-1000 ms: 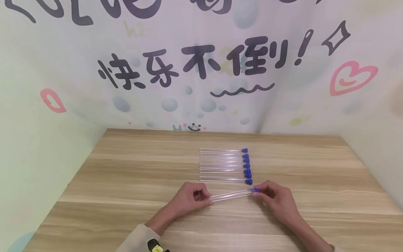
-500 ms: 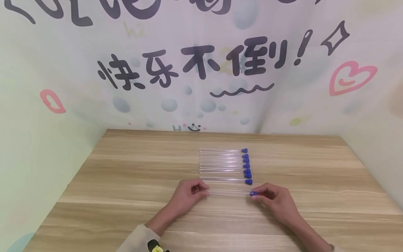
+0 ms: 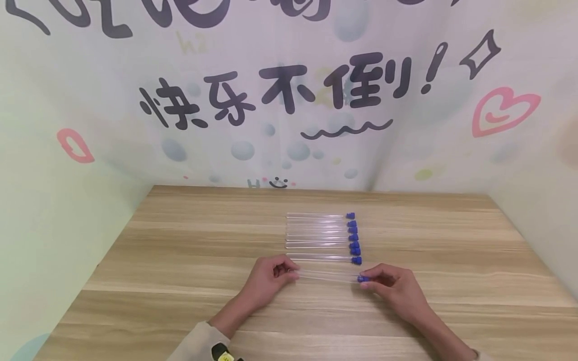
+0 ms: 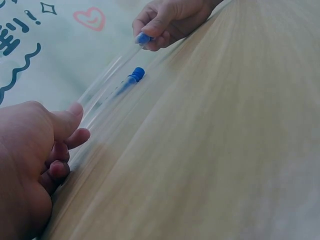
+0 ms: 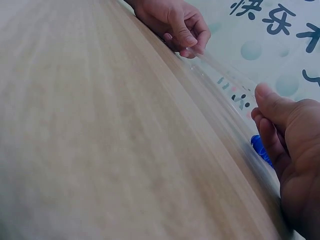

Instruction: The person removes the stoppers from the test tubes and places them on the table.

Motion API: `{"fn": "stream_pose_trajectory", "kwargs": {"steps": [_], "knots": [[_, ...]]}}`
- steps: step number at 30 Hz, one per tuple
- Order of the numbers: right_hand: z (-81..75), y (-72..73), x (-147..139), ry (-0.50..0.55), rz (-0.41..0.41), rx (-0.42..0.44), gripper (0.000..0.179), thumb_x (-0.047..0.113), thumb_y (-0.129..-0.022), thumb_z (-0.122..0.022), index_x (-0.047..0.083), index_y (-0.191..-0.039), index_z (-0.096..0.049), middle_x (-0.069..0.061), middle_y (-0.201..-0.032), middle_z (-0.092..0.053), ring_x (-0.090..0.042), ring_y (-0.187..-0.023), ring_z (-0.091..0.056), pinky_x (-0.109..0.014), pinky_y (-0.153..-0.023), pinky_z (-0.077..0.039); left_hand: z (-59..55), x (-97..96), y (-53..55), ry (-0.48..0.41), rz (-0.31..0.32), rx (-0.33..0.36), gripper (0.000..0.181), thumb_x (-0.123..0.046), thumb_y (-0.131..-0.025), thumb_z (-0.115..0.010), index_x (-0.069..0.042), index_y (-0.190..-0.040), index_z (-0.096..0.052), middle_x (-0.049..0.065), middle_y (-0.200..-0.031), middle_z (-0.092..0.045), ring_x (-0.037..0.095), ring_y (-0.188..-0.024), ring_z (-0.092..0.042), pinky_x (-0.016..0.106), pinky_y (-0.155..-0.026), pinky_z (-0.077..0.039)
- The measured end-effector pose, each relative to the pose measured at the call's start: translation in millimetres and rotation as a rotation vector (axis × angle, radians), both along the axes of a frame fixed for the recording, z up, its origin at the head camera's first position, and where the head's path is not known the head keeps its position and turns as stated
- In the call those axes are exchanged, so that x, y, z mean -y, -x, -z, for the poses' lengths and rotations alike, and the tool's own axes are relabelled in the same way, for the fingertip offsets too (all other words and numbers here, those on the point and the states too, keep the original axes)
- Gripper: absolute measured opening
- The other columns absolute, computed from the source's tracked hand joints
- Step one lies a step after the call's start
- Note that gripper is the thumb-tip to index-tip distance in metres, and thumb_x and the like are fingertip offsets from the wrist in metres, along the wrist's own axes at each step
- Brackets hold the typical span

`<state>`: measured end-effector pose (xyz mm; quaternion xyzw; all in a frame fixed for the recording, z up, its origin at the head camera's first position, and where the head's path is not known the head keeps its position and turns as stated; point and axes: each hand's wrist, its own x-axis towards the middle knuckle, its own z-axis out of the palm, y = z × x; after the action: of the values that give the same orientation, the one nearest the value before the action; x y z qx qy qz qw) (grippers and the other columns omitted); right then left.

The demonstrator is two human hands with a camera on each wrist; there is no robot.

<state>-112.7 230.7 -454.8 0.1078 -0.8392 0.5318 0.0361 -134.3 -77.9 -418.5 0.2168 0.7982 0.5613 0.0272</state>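
A clear test tube [image 3: 328, 275] with a blue cap [image 3: 363, 279] spans the gap between my hands, just in front of a row of similar tubes. My left hand [image 3: 270, 277] pinches its left end between thumb and fingertips. The blue cap end is held by my right hand [image 3: 394, 286], thumb on the near side. The left wrist view shows the held tube [image 4: 111, 72] above a lying tube whose blue cap [image 4: 137, 75] shows beside it. From the right wrist, the held tube [image 5: 225, 71] runs toward the left fingertips, and its cap is hidden by the right thumb.
Several capped tubes [image 3: 316, 245] lie side by side on the wooden table [image 3: 180, 240], blue caps to the right. The nearest lying tube [image 3: 322, 257] is close behind both hands. A printed cloth [image 3: 253, 100] hangs behind the table's back edge.
The held tube has swung from tilted to almost parallel with the row, its cap end coming nearer the person. My left hand shifted slightly left and away; the lying tubes stayed put.
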Motion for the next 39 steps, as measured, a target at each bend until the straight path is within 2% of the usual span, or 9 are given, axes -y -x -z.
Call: {"fn": "stream_pose_trajectory", "kwargs": {"steps": [7, 10, 17, 24, 30, 39], "knots": [[0.1, 0.5, -0.4, 0.006, -0.007, 0.002, 0.015, 0.017, -0.075, -0.081, 0.015, -0.088, -0.074, 0.003, -0.087, -0.071, -0.015, -0.081, -0.068, -0.026, -0.072, -0.054, 31.7, 1.3, 12.9, 0.003, -0.01, 0.0, 0.013, -0.002, -0.08, -0.074, -0.002, -0.093, -0.071, 0.006, -0.068, -0.059, 0.009, -0.057, -0.039, 0.018, -0.051, -0.031], [-0.8, 0.0, -0.5, -0.003, 0.022, 0.014, 0.015, 0.019, -0.075, -0.081, 0.016, -0.088, -0.074, 0.005, -0.087, -0.071, -0.015, -0.081, -0.068, -0.027, -0.072, -0.054, 36.8, 2.0, 15.1, -0.004, -0.001, -0.013, 0.012, -0.008, -0.081, -0.075, -0.006, -0.092, -0.072, 0.0, -0.069, -0.059, 0.007, -0.057, -0.04, 0.018, -0.051, -0.033], [-2.7, -0.1, -1.0, -0.049, 0.105, -0.011, 0.015, 0.018, -0.075, -0.081, 0.017, -0.087, -0.073, 0.008, -0.088, -0.072, -0.012, -0.078, -0.068, -0.026, -0.066, -0.054, 37.3, 2.9, 15.2, 0.014, 0.043, -0.043, 0.01, -0.014, -0.082, -0.076, -0.011, -0.09, -0.073, -0.007, -0.067, -0.056, 0.006, -0.058, -0.043, 0.02, -0.05, -0.036], [-1.8, 1.3, -0.2, -0.052, 0.112, -0.04, 0.016, 0.015, -0.074, -0.082, 0.016, -0.087, -0.073, 0.007, -0.088, -0.072, -0.012, -0.076, -0.068, -0.025, -0.062, -0.053, 35.5, 3.5, 13.8, 0.031, 0.055, -0.034, 0.011, -0.013, -0.082, -0.076, -0.009, -0.091, -0.073, -0.007, -0.064, -0.051, 0.006, -0.057, -0.042, 0.019, -0.05, -0.035], [-0.5, 2.9, 0.1, -0.054, 0.117, -0.047, 0.016, 0.015, -0.074, -0.082, 0.016, -0.087, -0.073, 0.005, -0.089, -0.072, -0.012, -0.076, -0.068, -0.025, -0.061, -0.053, 36.1, 4.7, 14.2, 0.022, 0.074, -0.063, 0.01, -0.013, -0.081, -0.077, -0.01, -0.09, -0.073, -0.009, -0.062, -0.049, 0.004, -0.056, -0.041, 0.019, -0.049, -0.035], [-1.3, 1.3, 0.5, -0.075, 0.137, -0.041, 0.016, 0.017, -0.074, -0.082, 0.016, -0.087, -0.074, 0.006, -0.087, -0.072, -0.011, -0.075, -0.068, -0.026, -0.061, -0.053, 37.4, 4.7, 14.1, -0.002, 0.065, -0.106, 0.011, -0.012, -0.08, -0.077, -0.008, -0.09, -0.073, -0.008, -0.063, -0.05, 0.004, -0.056, -0.04, 0.019, -0.048, -0.034]]}}
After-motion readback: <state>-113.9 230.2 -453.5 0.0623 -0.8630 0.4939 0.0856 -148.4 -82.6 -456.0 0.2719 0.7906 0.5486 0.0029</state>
